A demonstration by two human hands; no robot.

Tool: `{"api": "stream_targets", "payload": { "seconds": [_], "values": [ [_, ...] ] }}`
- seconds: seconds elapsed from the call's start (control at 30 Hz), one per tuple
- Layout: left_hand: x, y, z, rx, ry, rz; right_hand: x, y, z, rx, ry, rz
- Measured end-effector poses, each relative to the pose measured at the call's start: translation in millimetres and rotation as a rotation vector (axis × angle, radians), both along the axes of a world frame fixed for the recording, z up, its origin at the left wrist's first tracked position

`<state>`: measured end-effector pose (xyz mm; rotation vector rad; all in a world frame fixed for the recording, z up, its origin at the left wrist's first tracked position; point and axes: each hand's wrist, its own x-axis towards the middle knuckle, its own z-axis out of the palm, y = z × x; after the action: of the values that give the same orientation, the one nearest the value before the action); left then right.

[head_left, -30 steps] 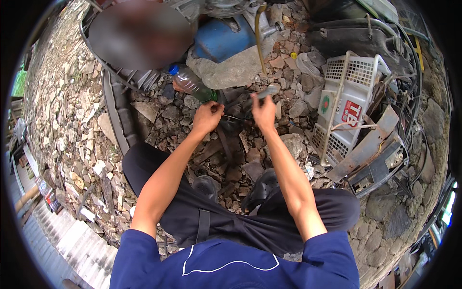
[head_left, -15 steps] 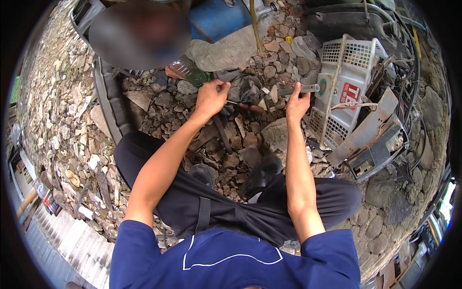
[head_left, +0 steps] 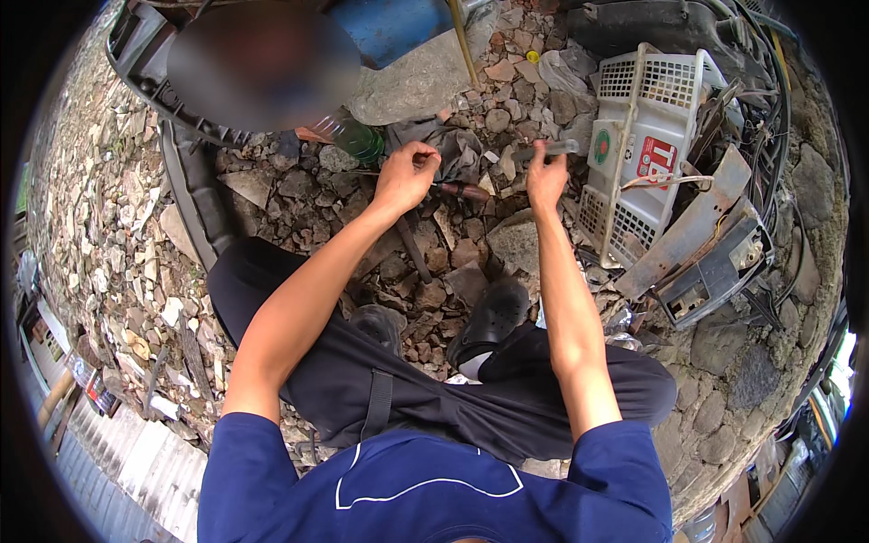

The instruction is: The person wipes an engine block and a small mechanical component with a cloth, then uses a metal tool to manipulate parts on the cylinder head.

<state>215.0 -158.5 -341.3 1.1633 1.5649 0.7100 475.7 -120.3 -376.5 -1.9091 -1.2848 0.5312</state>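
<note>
My left hand [head_left: 408,172] is closed, fingertips pinched on something too small to make out, just above a screwdriver with a reddish-brown handle [head_left: 467,192]. My right hand [head_left: 546,177] grips a short grey metal tube [head_left: 563,147] crosswise between thumb and fingers, left of a white plastic crate [head_left: 634,136]. A dark grey cloth [head_left: 453,149] lies between my hands. A clear plastic bottle with a green bottom [head_left: 357,138] lies beyond my left hand. A dark flat bar [head_left: 412,244] lies on the rubble below the screwdriver.
Above are a pale stone slab [head_left: 407,86], a blue container [head_left: 380,27] and a yellow hose [head_left: 463,45]. At right are rusty metal plates [head_left: 674,222], cables and black plastic parts [head_left: 652,23]. A black rim [head_left: 186,208] curves along the left; my crossed legs are below.
My right hand has moved rightward with the metal tube, away from the cloth, uncovering the screwdriver handle. My left hand has shifted right and higher in the picture. The view has shifted too.
</note>
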Motion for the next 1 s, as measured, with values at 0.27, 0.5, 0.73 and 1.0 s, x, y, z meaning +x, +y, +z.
{"api": "stream_targets", "payload": {
  "seconds": [0.27,0.5,0.73,1.0],
  "values": [
    [6.2,-5.5,-2.4,-0.005,0.021,-0.057,14.3,3.9,-8.3,-0.186,-0.186,0.09],
    [16.0,-3.3,19.2,-0.173,-0.217,0.066,-24.4,19.8,41.0,-0.161,0.998,0.146],
    [26.0,3.5,97.1,0.137,-0.754,0.671,-79.4,17.0,89.0,-0.207,1.548,0.235],
    [17.1,-6.4,129.1,0.425,-0.471,0.575,-114.0,25.5,125.5,-0.179,1.67,0.419]
  ]
}}
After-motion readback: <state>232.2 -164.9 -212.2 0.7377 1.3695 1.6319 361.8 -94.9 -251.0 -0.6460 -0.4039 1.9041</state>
